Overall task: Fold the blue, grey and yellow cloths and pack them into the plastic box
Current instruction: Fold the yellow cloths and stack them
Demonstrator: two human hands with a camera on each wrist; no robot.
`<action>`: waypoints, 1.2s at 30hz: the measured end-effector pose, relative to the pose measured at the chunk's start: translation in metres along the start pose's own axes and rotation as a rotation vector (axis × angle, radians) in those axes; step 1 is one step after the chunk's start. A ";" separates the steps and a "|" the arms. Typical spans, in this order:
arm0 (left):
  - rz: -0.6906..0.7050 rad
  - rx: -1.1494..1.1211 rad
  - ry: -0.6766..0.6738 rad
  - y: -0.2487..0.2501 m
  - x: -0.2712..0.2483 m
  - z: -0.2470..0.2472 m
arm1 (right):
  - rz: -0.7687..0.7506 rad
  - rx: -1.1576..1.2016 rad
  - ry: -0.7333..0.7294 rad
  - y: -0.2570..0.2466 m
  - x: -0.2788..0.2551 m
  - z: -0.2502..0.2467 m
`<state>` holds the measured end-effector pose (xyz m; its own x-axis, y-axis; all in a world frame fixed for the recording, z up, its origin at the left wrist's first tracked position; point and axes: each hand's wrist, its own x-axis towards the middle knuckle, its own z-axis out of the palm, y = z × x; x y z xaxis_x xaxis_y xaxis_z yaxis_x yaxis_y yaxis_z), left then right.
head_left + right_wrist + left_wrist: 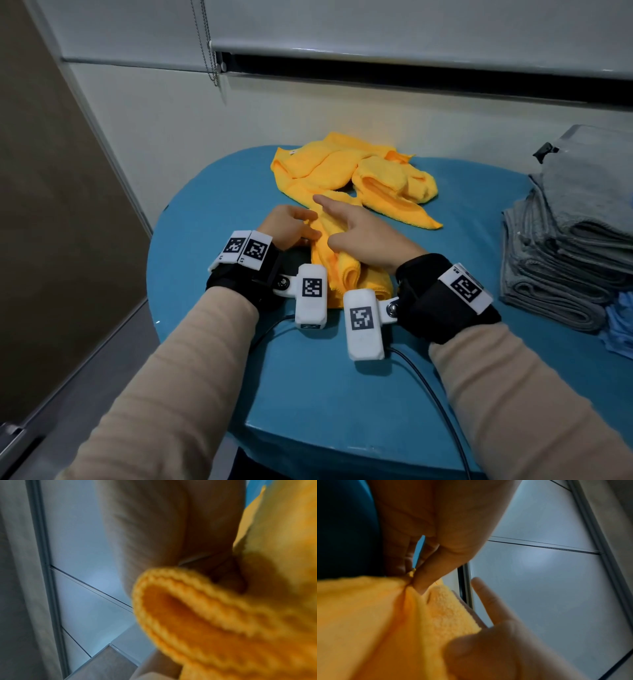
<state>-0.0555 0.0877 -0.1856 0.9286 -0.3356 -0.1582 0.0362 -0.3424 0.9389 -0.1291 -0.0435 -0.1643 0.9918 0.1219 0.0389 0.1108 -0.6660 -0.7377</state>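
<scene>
A yellow cloth [342, 270] lies bunched lengthwise on the blue table [308, 383] between my hands. My left hand [310, 231] pinches its edge between thumb and fingers; the left wrist view shows that pinch, the left hand [414, 580] on the yellow cloth [376, 615]. My right hand [327, 221] lies over the cloth and holds it, thumb on top, index finger straight and pointing away. The cloth's rolled fold [223, 615] fills the right wrist view. More yellow cloths [359, 174] lie heaped behind. Folded grey cloths [565, 246] are stacked at the right.
Blue cloths [620, 322] show at the right edge, below the grey stack. A pale container with a black clip [548, 150] stands at the right rear, partly cut off. The wall and a window blind [376, 27] close the back. Cables [438, 394] trail off the table's front edge.
</scene>
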 end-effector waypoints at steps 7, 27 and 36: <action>0.015 0.071 -0.022 0.001 -0.004 -0.003 | 0.010 0.120 -0.102 0.003 0.004 0.007; 0.028 0.622 -0.243 -0.001 0.005 -0.015 | 0.147 -0.195 -0.331 0.022 -0.015 -0.016; -0.031 0.708 -0.353 0.006 -0.006 -0.025 | 0.214 -0.449 -0.469 0.015 -0.018 -0.023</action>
<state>-0.0519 0.1098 -0.1711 0.7549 -0.5348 -0.3797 -0.2935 -0.7932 0.5336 -0.1443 -0.0725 -0.1606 0.8736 0.1916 -0.4474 0.0309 -0.9392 -0.3419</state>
